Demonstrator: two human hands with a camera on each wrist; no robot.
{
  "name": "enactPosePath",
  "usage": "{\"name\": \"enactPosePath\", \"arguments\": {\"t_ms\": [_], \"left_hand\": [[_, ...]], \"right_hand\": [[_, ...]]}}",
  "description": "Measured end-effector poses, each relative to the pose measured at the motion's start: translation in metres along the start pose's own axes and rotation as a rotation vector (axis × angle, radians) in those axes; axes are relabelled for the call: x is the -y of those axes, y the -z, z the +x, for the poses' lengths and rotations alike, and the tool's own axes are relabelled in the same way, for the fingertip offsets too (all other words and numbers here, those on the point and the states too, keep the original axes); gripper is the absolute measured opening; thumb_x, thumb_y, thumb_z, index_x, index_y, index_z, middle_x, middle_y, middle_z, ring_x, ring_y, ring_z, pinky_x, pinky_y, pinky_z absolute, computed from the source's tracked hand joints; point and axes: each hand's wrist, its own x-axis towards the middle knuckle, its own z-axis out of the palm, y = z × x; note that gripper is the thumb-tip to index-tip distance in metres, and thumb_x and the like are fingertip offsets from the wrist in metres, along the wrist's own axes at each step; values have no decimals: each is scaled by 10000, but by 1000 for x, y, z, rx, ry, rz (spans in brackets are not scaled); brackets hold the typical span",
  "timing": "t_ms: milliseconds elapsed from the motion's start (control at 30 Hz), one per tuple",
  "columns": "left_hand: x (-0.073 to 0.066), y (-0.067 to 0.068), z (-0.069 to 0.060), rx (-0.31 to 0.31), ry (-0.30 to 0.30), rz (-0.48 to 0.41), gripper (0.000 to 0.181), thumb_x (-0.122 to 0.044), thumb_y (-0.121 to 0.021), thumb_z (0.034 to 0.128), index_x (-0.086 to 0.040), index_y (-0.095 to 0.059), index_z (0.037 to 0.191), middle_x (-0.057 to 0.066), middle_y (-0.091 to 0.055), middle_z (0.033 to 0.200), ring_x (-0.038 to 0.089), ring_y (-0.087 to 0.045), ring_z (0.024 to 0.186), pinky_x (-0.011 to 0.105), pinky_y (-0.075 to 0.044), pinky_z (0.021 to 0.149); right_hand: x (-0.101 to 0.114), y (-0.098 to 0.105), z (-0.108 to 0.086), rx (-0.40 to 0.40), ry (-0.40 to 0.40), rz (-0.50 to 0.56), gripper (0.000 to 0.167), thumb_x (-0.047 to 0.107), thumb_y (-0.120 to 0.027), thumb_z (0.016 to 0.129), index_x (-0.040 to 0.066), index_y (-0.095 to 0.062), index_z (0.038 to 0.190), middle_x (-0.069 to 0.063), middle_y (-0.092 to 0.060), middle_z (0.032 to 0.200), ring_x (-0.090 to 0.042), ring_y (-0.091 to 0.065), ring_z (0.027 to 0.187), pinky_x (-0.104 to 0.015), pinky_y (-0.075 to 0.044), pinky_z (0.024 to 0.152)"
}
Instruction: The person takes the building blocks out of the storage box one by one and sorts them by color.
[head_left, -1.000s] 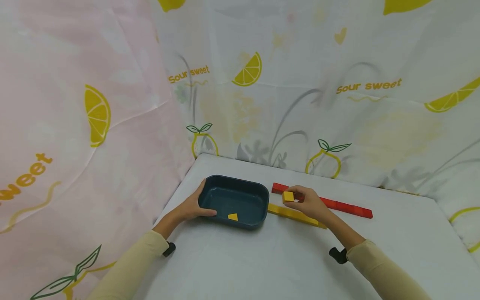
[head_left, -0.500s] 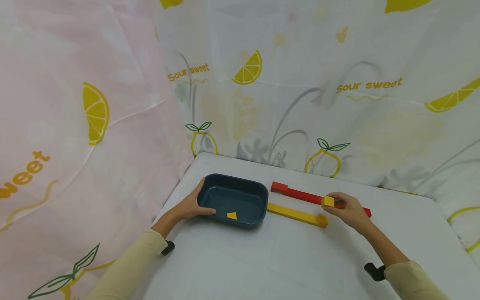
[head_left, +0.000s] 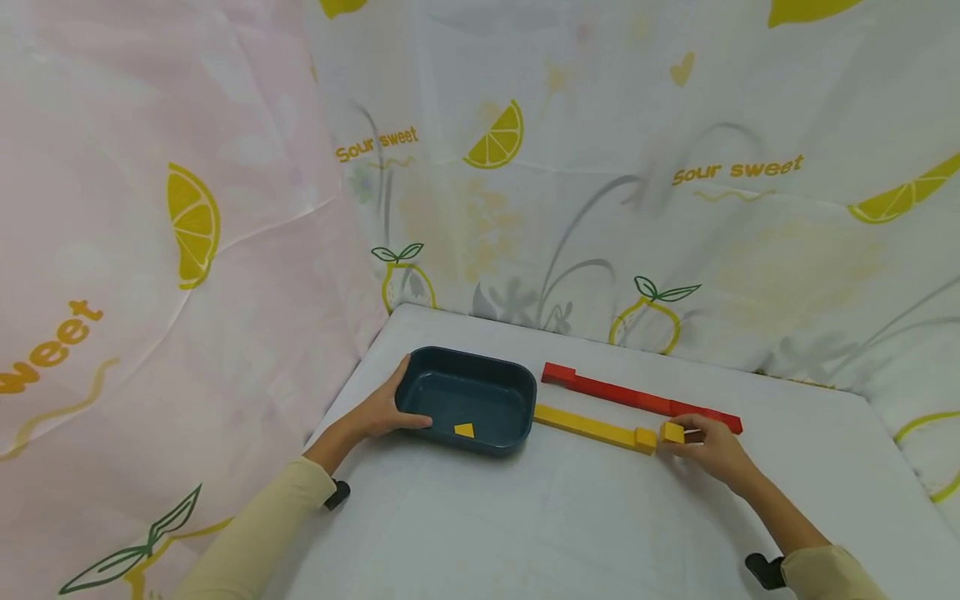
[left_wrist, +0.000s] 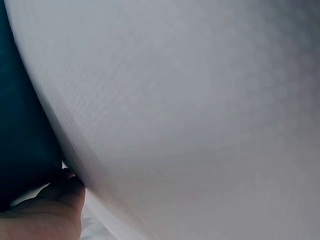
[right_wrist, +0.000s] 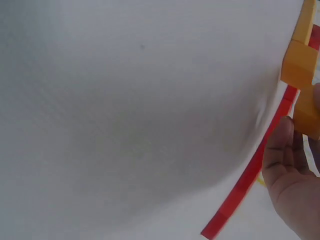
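Observation:
My left hand (head_left: 386,408) grips the left end of a dark blue rectangular dish (head_left: 519,417), thumb along the near side; the left wrist view shows fingers at the dish's edge (left_wrist: 25,135). Inside the dish lies a yellow piece (head_left: 464,431). My right hand (head_left: 712,450) pinches a yellow cube (head_left: 672,432) just right of a row of yellow blocks (head_left: 588,427). On that row's right end stands another yellow cube (head_left: 645,439). In the right wrist view the held cube (right_wrist: 306,117) is close to the standing cube (right_wrist: 299,65).
Behind the yellow row runs a row of red blocks (head_left: 622,393), with a raised red block (head_left: 558,373) at its left end. The white-covered table (head_left: 510,525) meets lemon-printed cloth walls (head_left: 585,208) at the back and left.
My right hand has carried the yellow cube rightward from beside the dish, then nearer, to the yellow row's right end. The left hand and dish have stayed put.

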Motion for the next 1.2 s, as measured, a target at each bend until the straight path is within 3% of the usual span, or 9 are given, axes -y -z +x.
{"name": "enactPosePath", "arguments": {"t_ms": [167,467,767,1200], "left_hand": [[0,0,1,1,3,2,1318,-451,-861,713,-248,100,1592,154,-11,1671,429,-152,1502,657,-239,1158],[0,0,2,-5,1,1,1321,-445,-865,711,-240,97,1593,155,-8,1671,429,-149,1504,660,-233,1158],[0,0,2,2,-4,-9,1327,-449,-867,708,-234,98,1593,140,8,1674,415,-123,1513,659,-207,1167],[1,0,2,8,-27,-15,1319,-435,-861,719,-228,107,1591,131,23,1675,398,-117,1517,653,-204,1172]], "right_hand": [[-4,-6,-1,33,-33,11,572,324,-805,822,-13,-617,1244,-222,-619,1225,-311,-652,1010,-309,-611,714],[-6,-12,1,26,3,6,509,270,-813,816,-10,-643,1206,-189,-657,1164,-262,-642,967,-260,-593,693],[-5,-15,0,21,-15,-13,505,244,-817,811,-20,-641,1203,-171,-672,1125,-242,-627,934,-217,-565,682],[-6,-16,2,36,-32,-10,553,277,-807,825,-31,-614,1242,-186,-657,1150,-244,-621,953,-233,-561,680]]}}
